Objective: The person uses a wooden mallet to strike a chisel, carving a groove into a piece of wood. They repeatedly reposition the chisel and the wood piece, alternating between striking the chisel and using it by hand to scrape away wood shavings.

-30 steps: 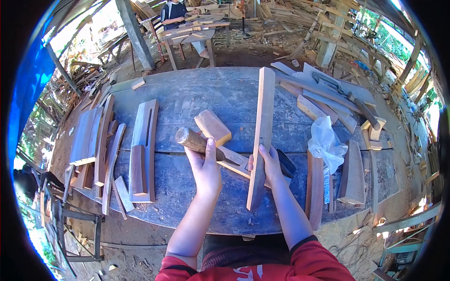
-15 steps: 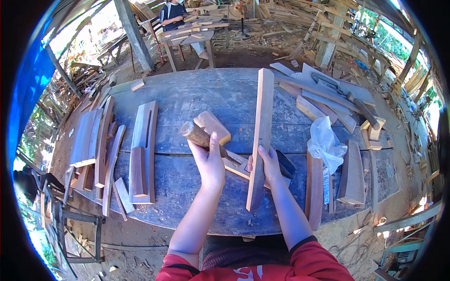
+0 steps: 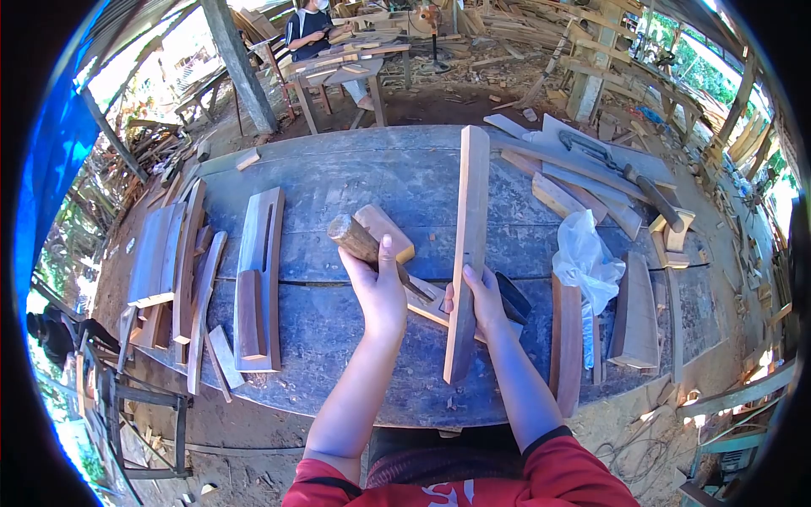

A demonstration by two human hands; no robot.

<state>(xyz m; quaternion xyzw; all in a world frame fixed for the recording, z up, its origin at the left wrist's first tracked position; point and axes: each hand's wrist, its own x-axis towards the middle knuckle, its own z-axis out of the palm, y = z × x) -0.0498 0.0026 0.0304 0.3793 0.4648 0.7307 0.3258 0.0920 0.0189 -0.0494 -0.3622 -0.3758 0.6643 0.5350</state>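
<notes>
My left hand (image 3: 378, 291) is wrapped round a chisel (image 3: 353, 239) with a thick, rough wooden handle; its narrow dark blade points down to the right. A long squared wooden bar (image 3: 470, 228) stands nearly lengthwise in my right hand (image 3: 480, 297), fingers closed about its lower half. Behind my left hand lies a wooden block (image 3: 385, 230) with a rounded corner. Under the chisel tip and the bar, a pale wooden piece (image 3: 429, 309) rests on the table, partly hidden. Just right of my right hand sits a black object (image 3: 512, 297), partly covered by it.
Stacked boards (image 3: 156, 253) and a slotted board (image 3: 260, 253) lie on the blue-grey table (image 3: 338, 338) at left. To the right are a plastic bag (image 3: 585, 258), several planks (image 3: 583, 190) and a metal clamp (image 3: 587, 146). A person (image 3: 308, 34) stands at a far table.
The bar's upper end has tipped slightly left, and the chisel has shifted slightly right in view. Both hands keep their hold.
</notes>
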